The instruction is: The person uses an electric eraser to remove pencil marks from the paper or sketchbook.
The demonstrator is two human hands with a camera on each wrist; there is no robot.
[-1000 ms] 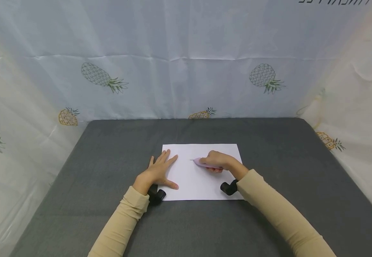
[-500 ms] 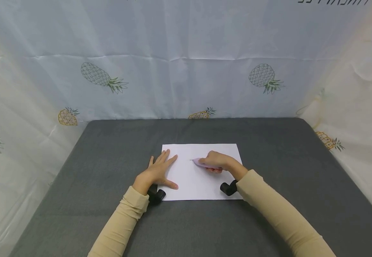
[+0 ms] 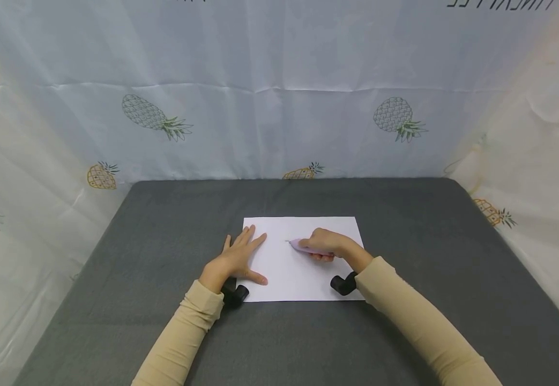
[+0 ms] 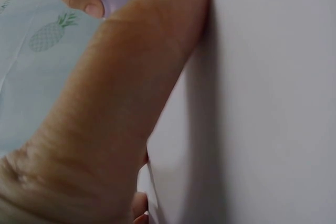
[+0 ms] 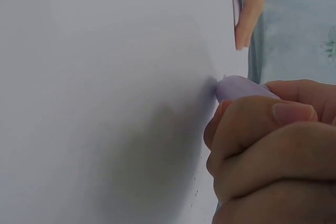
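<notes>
A white sheet of paper [image 3: 303,284] lies on the dark grey table. My left hand [image 3: 233,260] rests on its left side with fingers spread, thumb near the lower left corner. My right hand [image 3: 329,244] grips a light purple, smooth, tapered tool [image 3: 300,245], the narrow end pointing left at the paper; its exact kind I cannot tell. A short thin dark line shows at that end. In the right wrist view, curled fingers wrap the purple tool [image 5: 239,86], its rounded end right at the paper. In the left wrist view, the left thumb [image 4: 121,77] fills much of the picture.
Black wrist cameras sit at both wrists, the left one [image 3: 236,294] by the paper's lower left corner, the right one [image 3: 343,284] over its lower right part. Grey table [image 3: 187,214] surrounds the sheet. A pineapple-print curtain [image 3: 260,128] hangs behind and at both sides.
</notes>
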